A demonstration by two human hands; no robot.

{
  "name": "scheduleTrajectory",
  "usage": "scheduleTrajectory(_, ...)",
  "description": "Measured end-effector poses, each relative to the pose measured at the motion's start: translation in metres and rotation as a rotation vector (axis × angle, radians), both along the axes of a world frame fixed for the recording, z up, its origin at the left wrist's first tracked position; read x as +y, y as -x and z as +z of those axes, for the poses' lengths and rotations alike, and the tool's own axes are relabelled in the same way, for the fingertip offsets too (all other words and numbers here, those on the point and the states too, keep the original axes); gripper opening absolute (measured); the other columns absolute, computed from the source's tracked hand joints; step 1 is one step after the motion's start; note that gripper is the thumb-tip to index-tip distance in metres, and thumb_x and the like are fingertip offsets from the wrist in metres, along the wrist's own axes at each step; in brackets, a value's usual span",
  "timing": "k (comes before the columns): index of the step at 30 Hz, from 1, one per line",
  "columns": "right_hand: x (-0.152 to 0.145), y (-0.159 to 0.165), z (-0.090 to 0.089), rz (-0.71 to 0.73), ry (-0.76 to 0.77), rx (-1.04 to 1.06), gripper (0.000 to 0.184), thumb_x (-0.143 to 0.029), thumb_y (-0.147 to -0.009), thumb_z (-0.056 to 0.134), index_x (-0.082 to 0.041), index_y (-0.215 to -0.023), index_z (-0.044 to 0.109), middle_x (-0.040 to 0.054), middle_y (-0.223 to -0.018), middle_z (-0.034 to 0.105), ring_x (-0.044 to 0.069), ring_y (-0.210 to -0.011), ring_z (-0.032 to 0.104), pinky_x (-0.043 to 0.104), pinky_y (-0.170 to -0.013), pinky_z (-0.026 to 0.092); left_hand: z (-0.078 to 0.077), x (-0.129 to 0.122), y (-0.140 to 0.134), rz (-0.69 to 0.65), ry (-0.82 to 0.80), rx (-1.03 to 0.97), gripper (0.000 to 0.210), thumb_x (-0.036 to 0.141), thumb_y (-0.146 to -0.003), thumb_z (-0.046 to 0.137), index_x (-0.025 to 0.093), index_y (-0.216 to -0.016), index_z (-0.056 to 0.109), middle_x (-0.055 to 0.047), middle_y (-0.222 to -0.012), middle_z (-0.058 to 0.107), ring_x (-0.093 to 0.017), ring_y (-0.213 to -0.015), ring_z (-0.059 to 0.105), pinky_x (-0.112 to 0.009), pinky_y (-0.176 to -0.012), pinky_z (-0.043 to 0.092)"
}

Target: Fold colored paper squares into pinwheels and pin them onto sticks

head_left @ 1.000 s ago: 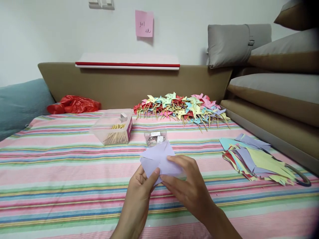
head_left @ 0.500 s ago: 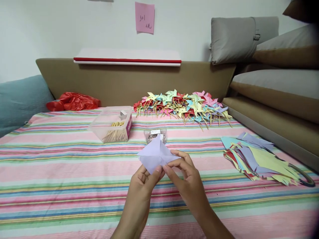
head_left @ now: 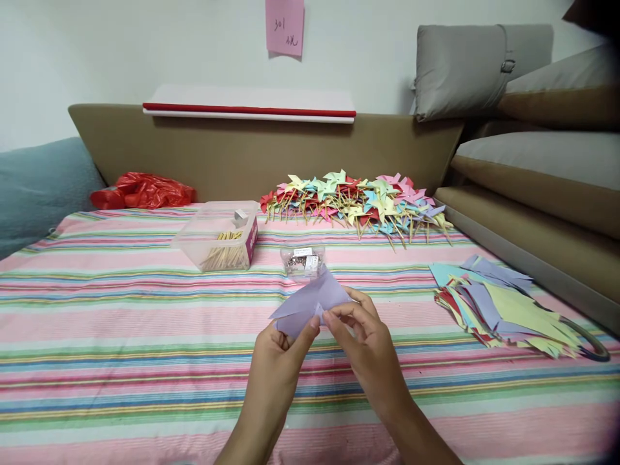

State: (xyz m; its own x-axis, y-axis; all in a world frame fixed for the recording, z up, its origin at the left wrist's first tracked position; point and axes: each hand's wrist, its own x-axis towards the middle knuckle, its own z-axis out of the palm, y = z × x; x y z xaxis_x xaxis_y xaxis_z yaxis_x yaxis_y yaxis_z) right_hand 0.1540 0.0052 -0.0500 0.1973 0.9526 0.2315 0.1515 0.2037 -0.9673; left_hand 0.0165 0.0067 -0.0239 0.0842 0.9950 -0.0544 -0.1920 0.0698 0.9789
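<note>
A purple sheet of pinwheel paper [head_left: 312, 296] is held up above the striped cloth, with a corner bent in toward its middle. My left hand [head_left: 283, 352] grips it from the lower left, thumb pressed near the centre. At the right, my right hand [head_left: 365, 342] pinches the paper, its thumb and forefinger close to the left thumb. Just beyond the paper lies a clear bag of small dark metal pieces [head_left: 304, 261]. The fingers behind the paper are partly hidden.
A clear plastic box [head_left: 194, 242] of wooden sticks [head_left: 225, 255] stands left of the bag. Finished paper pinwheels [head_left: 358, 203] are heaped at the back. Cut paper sheets [head_left: 508, 310] and a dark curved handle [head_left: 593, 339] lie right. A red plastic bag [head_left: 145, 190] sits back left.
The purple paper has gone from mostly flat to folded, its near corner now brought in to the centre under my thumbs. The view has tipped slightly downward.
</note>
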Motion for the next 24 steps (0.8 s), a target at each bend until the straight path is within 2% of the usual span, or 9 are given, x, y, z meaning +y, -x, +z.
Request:
scheduleTrajectory(4,0.0,-0.001,-0.002,-0.024,-0.051,-0.042,0.023,-0.044,-0.089,0.068,-0.024,-0.082,0.075,0.012,-0.129,0.057,0.031,-0.134,0.049,0.047,-0.105,0.048,0.0,0.0,0.002,0.045,-0.025,0.15,0.026,0.043,-0.082,0.076,0.02,-0.072,0.073,-0.001,-0.071,0.071,-0.02,-0.072,0.062,-0.026,-0.066,0.048)
scheduleTrajectory(6,0.001,-0.002,-0.004,-0.018,-0.065,-0.043,0.02,-0.043,-0.089,0.069,-0.025,-0.083,0.076,0.0124,-0.131,0.056,0.032,-0.136,0.045,0.051,-0.108,0.045,-0.001,-0.001,0.004,0.051,-0.024,0.203,0.032,0.046,-0.083,0.074,0.019,-0.066,0.07,0.0,-0.065,0.065,-0.018,-0.066,0.056,-0.025,-0.062,0.043)
scheduleTrajectory(13,0.003,-0.004,-0.011,-0.007,-0.083,-0.051,0.018,-0.042,-0.089,0.07,-0.026,-0.084,0.076,0.0121,-0.133,0.053,0.033,-0.135,0.046,0.057,-0.111,0.041,-0.001,-0.003,0.005,0.024,-0.01,0.252,0.04,0.051,-0.085,0.07,0.019,-0.062,0.064,-0.001,-0.064,0.059,-0.017,-0.066,0.052,-0.025,-0.061,0.039)
scheduleTrajectory(18,0.002,-0.005,-0.009,0.012,-0.084,-0.081,0.018,-0.042,-0.089,0.07,-0.027,-0.084,0.077,0.0112,-0.137,0.052,0.033,-0.137,0.045,0.056,-0.111,0.04,0.002,-0.002,0.007,0.0,-0.023,0.206,0.035,0.048,-0.084,0.071,0.018,-0.067,0.069,-0.002,-0.068,0.064,-0.018,-0.069,0.056,-0.025,-0.065,0.043)
scheduleTrajectory(24,0.001,-0.004,-0.007,-0.012,-0.087,-0.09,0.017,-0.042,-0.088,0.071,-0.028,-0.083,0.078,0.0097,-0.135,0.053,0.033,-0.137,0.045,0.054,-0.111,0.039,-0.001,-0.001,0.009,-0.038,-0.059,0.242,0.036,0.05,-0.087,0.068,0.017,-0.072,0.069,-0.001,-0.071,0.065,-0.017,-0.07,0.056,-0.025,-0.064,0.042)
